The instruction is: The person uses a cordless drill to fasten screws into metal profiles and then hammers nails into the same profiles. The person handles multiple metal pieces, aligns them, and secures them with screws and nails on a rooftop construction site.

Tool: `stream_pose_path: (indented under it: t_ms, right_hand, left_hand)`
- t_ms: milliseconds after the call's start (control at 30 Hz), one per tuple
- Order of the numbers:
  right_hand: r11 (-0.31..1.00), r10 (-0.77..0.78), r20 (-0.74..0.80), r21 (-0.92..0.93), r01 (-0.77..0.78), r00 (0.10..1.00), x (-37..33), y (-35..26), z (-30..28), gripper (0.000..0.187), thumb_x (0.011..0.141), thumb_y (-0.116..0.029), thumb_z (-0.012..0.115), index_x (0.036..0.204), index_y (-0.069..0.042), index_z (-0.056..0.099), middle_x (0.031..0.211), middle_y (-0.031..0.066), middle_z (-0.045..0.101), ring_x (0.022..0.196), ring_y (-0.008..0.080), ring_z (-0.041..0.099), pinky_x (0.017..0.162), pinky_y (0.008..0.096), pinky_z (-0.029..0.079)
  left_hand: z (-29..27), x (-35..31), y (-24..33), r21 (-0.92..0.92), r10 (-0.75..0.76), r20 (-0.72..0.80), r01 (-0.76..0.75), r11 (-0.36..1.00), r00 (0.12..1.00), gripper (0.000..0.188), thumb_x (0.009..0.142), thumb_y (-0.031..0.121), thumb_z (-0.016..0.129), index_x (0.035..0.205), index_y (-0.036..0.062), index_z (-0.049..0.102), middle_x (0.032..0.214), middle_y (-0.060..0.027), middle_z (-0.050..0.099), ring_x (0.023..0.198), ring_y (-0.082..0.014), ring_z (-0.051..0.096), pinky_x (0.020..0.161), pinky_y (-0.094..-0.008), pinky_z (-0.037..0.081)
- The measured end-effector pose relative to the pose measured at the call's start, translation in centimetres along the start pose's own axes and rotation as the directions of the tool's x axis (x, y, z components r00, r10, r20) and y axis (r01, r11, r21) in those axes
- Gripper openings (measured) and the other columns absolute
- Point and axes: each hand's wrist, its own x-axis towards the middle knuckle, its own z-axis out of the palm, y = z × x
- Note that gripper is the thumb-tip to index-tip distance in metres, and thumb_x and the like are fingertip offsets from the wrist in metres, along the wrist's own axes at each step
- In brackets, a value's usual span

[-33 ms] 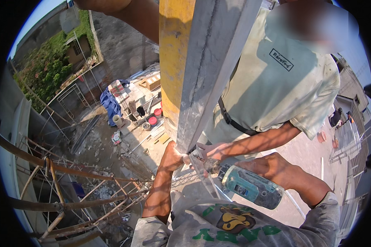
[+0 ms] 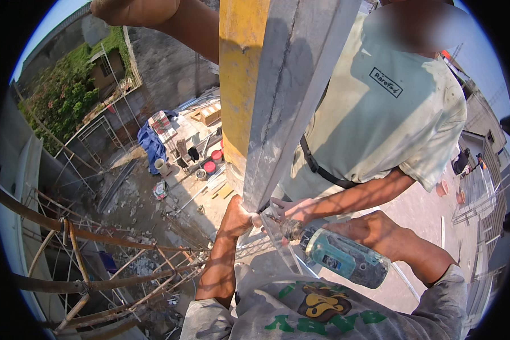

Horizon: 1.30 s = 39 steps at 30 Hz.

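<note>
Co-worker's arm [image 2: 181,25] lower; drill [image 2: 345,258], buckets [image 2: 210,166] unmoved

raised arm [image 2: 184,25] slightly lower in view

See the drill [image 2: 345,258] in the right grip [image 2: 368,229], right of the beam [image 2: 294,96], the co-worker [image 2: 391,124] beyond, buckets [image 2: 210,166] left on the ground [image 2: 124,204], scaffolding [image 2: 124,282] lower left.

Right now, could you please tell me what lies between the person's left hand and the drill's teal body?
In the head view, a narrow pale strip and the drill's chuck lie between the left hand and the teal body.
</note>
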Motion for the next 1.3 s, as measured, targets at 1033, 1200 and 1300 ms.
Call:
stream_pose_path:
  t_ms: [1033, 1200, 1300]
  right_hand:
    - [0.992, 0.025, 0.030, 0.124, -0.028, 0.999, 2.4, 1.2, -0.2, 0.081, 0.075, -0.035, 0.075, 0.147, -0.013, 0.043, 0.129, 0.0098, 0.064, 0.113, 0.0263, 0.065, 0.086, 0.0422, 0.057]
    - [0.986, 0.083, 0.066, 0.138, -0.092, 0.994, 2.1, 0.9, -0.4, 0.081, 0.076, -0.036, 0.074, 0.148, -0.017, 0.042, 0.116, 0.0067, 0.070, 0.099, 0.0252, 0.070, 0.078, 0.0406, 0.059]
    - [0.995, 0.023, 0.004, 0.092, -0.024, 1.000, 2.0, 1.2, -0.1, 0.080, 0.075, -0.036, 0.075, 0.146, -0.016, 0.044, 0.110, 0.0074, 0.071, 0.092, 0.0257, 0.072, 0.073, 0.0403, 0.059]
  left_hand:
    - [-1.9, 1.2, 0.8, 0.062, 0.004, 0.029, -0.006, 0.998, 1.000, 0.061, 0.058, 0.039, 0.085, 0.098, -0.0038, 0.068, 0.084, -0.0015, 0.068, 0.077, -0.0124, 0.060, 0.070, -0.0298, 0.050]
    - [-2.1, 1.6, -0.2, 0.107, -0.094, 0.007, 0.093, 0.990, 0.996, 0.056, 0.060, 0.034, 0.084, 0.097, -0.0039, 0.067, 0.083, -0.0010, 0.067, 0.076, -0.0114, 0.058, 0.069, -0.0297, 0.049]
    - [-2.0, 1.8, -0.7, 0.052, -0.083, 0.022, 0.082, 0.995, 0.996, 0.047, 0.060, 0.026, 0.079, 0.094, -0.0037, 0.066, 0.078, -0.0006, 0.065, 0.072, -0.0111, 0.057, 0.066, -0.0295, 0.048]
